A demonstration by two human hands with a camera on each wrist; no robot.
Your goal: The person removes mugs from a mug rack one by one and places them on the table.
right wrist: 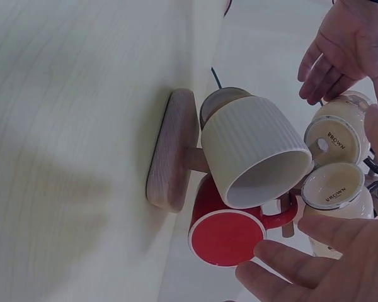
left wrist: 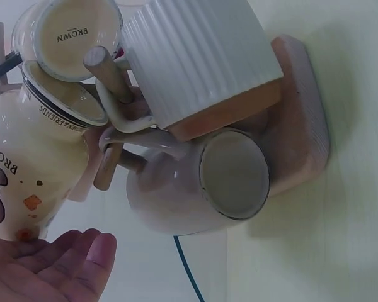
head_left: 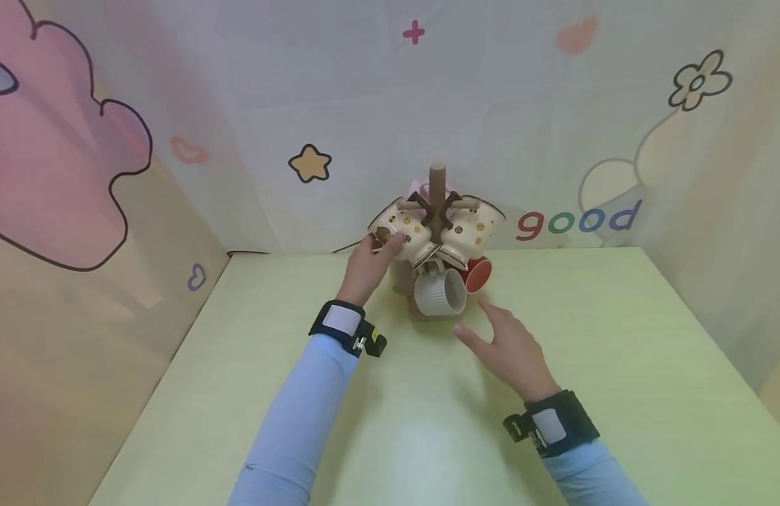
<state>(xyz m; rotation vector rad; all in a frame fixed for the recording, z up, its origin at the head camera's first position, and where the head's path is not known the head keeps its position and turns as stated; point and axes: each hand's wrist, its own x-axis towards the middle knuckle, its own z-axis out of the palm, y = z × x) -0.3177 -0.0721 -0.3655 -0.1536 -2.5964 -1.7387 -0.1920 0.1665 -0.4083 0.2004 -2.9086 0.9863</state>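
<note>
A wooden mug tree (head_left: 437,181) stands at the back of the table, hung with several mugs. My left hand (head_left: 362,270) is at the left cream patterned mug (head_left: 417,235), thumb in front and fingers by its outer side; firm contact cannot be told. Beside it hangs a matching cream mug (head_left: 472,235). Lower down are a white ribbed mug (head_left: 431,295), a red mug (head_left: 478,275) and a pale glossy mug (left wrist: 164,195). My right hand (head_left: 513,351), fingers spread and holding nothing, hovers just in front and right of the lower mugs.
The tree's wooden base (left wrist: 302,119) rests on the pale green table (head_left: 238,393). Behind stands a printed cloth backdrop (head_left: 365,84), close to the tree. A pinkish mug (head_left: 420,187) shows partly behind the post. A thin dark cord (left wrist: 188,267) runs near the back.
</note>
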